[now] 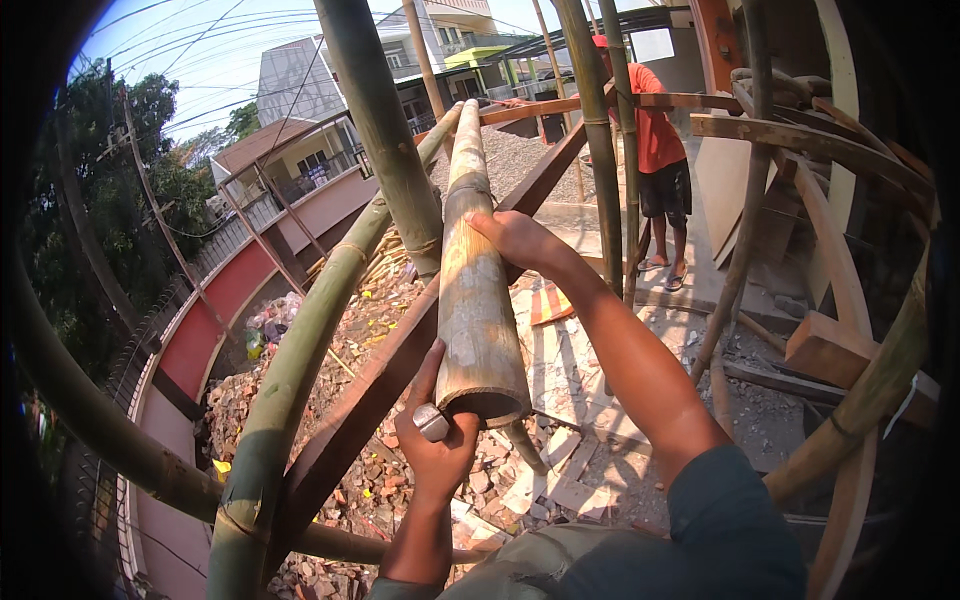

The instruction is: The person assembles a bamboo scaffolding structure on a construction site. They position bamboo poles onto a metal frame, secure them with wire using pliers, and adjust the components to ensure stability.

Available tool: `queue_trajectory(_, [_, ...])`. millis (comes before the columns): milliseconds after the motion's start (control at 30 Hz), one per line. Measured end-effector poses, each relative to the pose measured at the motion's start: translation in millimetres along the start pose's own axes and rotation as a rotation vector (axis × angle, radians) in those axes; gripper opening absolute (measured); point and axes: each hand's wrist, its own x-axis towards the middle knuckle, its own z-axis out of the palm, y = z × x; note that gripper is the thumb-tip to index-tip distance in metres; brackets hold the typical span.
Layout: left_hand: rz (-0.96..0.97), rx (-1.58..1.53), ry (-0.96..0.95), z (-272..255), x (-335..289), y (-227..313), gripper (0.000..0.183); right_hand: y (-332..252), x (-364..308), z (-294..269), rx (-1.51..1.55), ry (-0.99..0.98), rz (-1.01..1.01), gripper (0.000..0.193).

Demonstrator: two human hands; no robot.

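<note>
A thick, weathered bamboo pole points away from me, its hollow cut end close to my body. Around its near end is my left hand, the index finger lying along the pole's left side. A round-ended metal piece shows in that same hand; its kind is hidden by the fingers. My right hand is closed on the pole's right side, farther up. Beneath the pole a dark reddish wooden beam runs diagonally. A green bamboo pole slopes along its left.
Upright bamboo poles rise in front. Rubble covers the ground below. A person in a red shirt stands ahead on the right. Curved-looking planks and timber crowd the right side. A pink and red wall borders the left.
</note>
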Motion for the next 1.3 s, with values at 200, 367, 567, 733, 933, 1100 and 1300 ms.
queue_trajectory(200, [-0.119,-0.078,-0.038,-5.0,-6.0,-2.3,0.073,-15.6,-15.0,-4.0,0.037,-0.066,0.058,0.065])
queue_trajectory(367, [-0.215,-0.104,-0.068,-9.5,-6.8,3.9,0.071,-28.4,-56.9,-5.6,-0.300,0.205,-0.087,0.056])
queue_trajectory(567, [-0.201,-0.220,-0.055,-8.2,-16.6,15.0,0.072,-34.3,-127.2,22.3,0.357,0.065,-0.776,0.051])
queue_trajectory(733, [-0.212,-0.191,-0.023,-9.2,-22.4,19.9,0.070,-39.9,-135.7,40.8,0.172,0.042,-0.883,0.057])
queue_trajectory(933, [-0.151,-0.132,0.022,-7.7,-31.4,21.4,0.066,-34.9,-140.4,45.6,0.137,0.113,-0.942,0.058])
queue_trajectory(1100, [-0.079,-0.161,0.148,-2.0,-39.5,20.5,0.064,-34.6,-147.0,49.8,0.148,0.118,-0.937,0.064])
queue_trajectory(1300, [-0.042,-0.199,0.209,0.0,-48.0,16.0,0.073,-37.5,-151.4,49.9,0.162,0.117,-0.966,0.058])
